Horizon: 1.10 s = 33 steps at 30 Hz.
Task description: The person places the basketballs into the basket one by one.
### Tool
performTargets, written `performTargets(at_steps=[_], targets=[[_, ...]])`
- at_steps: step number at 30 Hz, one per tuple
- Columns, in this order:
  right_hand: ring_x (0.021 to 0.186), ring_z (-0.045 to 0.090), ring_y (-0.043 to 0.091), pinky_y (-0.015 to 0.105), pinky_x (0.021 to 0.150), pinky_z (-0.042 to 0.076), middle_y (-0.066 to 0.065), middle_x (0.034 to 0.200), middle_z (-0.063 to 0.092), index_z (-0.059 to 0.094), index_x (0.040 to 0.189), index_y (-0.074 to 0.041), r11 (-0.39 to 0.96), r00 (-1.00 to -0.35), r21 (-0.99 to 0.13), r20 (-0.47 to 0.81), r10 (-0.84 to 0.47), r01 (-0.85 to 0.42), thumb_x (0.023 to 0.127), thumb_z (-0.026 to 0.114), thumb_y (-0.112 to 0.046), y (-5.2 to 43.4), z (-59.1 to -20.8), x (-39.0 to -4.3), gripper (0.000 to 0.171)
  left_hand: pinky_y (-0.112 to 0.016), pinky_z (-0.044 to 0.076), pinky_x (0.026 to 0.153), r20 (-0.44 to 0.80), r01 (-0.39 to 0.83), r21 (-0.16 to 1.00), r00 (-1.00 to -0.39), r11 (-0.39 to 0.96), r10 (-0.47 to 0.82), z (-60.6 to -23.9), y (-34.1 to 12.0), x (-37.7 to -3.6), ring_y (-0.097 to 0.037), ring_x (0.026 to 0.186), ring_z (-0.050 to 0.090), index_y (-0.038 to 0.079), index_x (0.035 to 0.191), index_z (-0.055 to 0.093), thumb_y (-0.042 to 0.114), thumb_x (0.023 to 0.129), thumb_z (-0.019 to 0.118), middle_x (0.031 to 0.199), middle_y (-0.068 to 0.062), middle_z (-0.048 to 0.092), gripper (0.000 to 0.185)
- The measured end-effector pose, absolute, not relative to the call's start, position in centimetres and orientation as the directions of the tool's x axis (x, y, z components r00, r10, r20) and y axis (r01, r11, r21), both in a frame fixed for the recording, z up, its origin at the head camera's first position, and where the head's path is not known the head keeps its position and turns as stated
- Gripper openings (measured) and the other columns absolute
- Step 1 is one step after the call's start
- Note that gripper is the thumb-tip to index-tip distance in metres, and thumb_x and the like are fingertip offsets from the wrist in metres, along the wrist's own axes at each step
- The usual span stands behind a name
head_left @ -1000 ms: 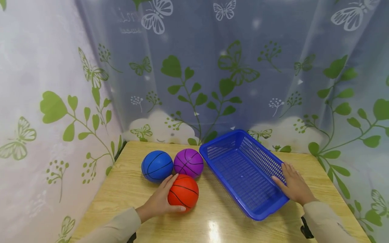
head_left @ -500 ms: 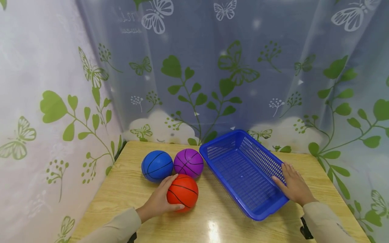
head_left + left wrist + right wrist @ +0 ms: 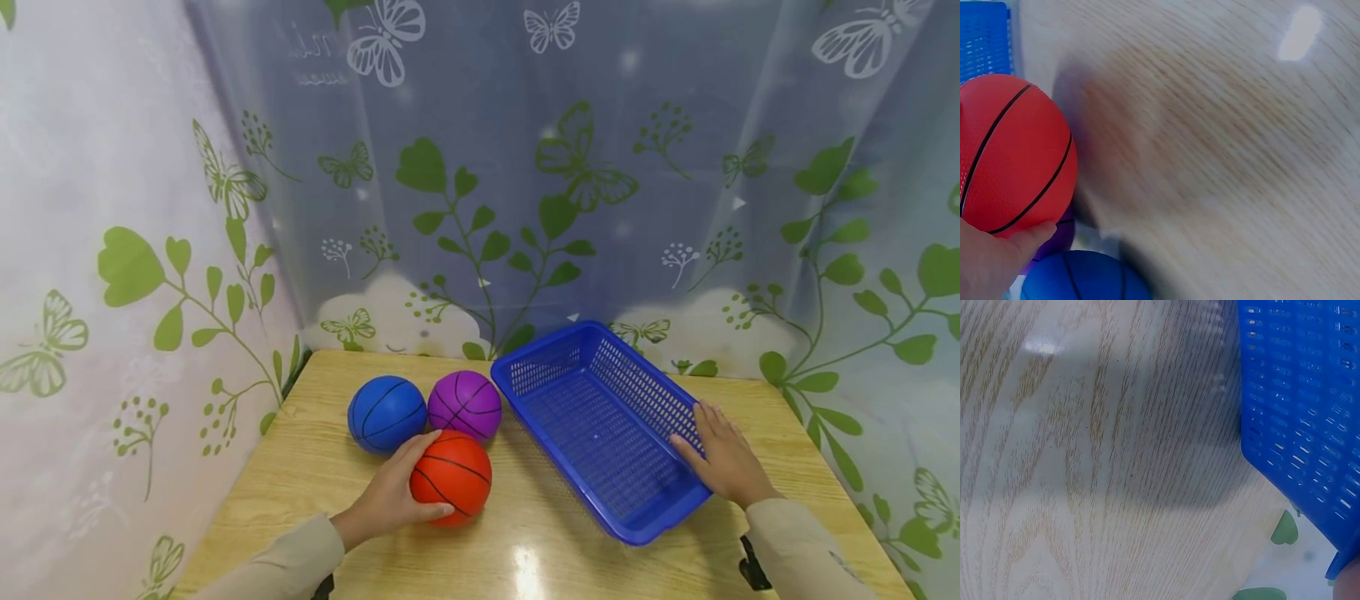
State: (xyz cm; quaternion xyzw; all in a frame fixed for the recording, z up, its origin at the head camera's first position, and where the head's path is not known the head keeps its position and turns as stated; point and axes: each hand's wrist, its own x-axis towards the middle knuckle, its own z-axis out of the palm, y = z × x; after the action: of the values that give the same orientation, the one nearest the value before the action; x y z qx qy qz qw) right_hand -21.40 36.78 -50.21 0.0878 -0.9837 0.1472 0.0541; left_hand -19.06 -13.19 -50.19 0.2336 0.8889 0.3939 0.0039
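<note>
My left hand (image 3: 390,490) holds a small red basketball (image 3: 454,479), thumb at its near side and fingers over its left and far side. In the left wrist view the red basketball (image 3: 1019,156) fills the left edge, with a fingertip against it. Just behind it on the table are a blue basketball (image 3: 386,415) and a purple basketball (image 3: 467,404). On the right, my right hand (image 3: 729,458) holds the rim of a blue plastic basket (image 3: 558,454), thumb inside and fingers over the outer side. The right wrist view shows the basket's slotted wall (image 3: 1304,394).
The wooden table (image 3: 300,467) has a patterned curtain (image 3: 480,208) close behind it, and more curtain at both sides. The basket stands at an angle, its far end near the purple ball. Nothing lies inside the basket.
The red basketball and my left hand have shifted very slightly left. My right hand and the basket keep their places.
</note>
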Motion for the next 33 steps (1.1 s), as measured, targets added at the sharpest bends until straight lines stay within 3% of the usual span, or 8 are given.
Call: performTargets(at_steps=[6,14,27,33], targets=[[0.129,0.008,0.046,0.057,0.102,0.005,0.034,0.14,0.012,0.012,0.137,0.012,0.943,-0.979,-0.277,0.135,-0.153,-0.185,0.092,0.035,-0.047,36.9,-50.2,-21.4,0.078,-0.036,0.048,0.081,0.201,0.44,0.7,-0.877,0.562,0.437,-49.0,-12.4,-18.8,-0.015,0.113,0.045,0.03,0.137,0.027,0.053,0.059,0.075,0.133,0.009,0.034,0.095],[0.13,0.006,0.044,0.055,0.103,0.003,0.033,0.14,0.015,0.013,0.137,0.012,0.941,-0.976,-0.282,0.156,-0.15,-0.19,0.092,0.036,-0.047,36.9,-50.4,-21.3,0.077,-0.037,0.048,0.081,0.282,0.527,0.703,-0.824,0.478,0.492,-46.3,-9.5,-19.0,-0.022,0.114,0.045,0.027,0.139,0.026,0.053,0.061,0.073,0.135,0.002,0.035,0.095],[0.13,0.005,0.044,0.057,0.102,0.006,0.032,0.141,0.013,0.013,0.136,0.013,0.946,-0.98,-0.27,0.132,-0.148,-0.18,0.094,0.032,-0.044,36.6,-49.9,-21.3,0.073,-0.031,0.047,0.083,0.371,0.594,0.709,-0.772,0.379,0.515,-43.7,-1.1,-21.4,-0.015,0.113,0.045,0.027,0.139,0.027,0.049,0.061,0.075,0.134,0.006,0.036,0.094],[0.13,0.008,0.043,0.054,0.103,0.008,0.032,0.139,0.017,0.019,0.135,0.013,0.94,-0.965,-0.261,0.198,-0.172,-0.221,0.097,0.029,-0.033,36.7,-50.1,-21.1,0.06,-0.03,0.045,0.085,0.368,0.609,0.686,-0.762,0.398,0.532,-43.8,3.5,-22.2,-0.017,0.115,0.044,0.027,0.139,0.026,0.046,0.06,0.078,0.136,0.002,0.033,0.097]])
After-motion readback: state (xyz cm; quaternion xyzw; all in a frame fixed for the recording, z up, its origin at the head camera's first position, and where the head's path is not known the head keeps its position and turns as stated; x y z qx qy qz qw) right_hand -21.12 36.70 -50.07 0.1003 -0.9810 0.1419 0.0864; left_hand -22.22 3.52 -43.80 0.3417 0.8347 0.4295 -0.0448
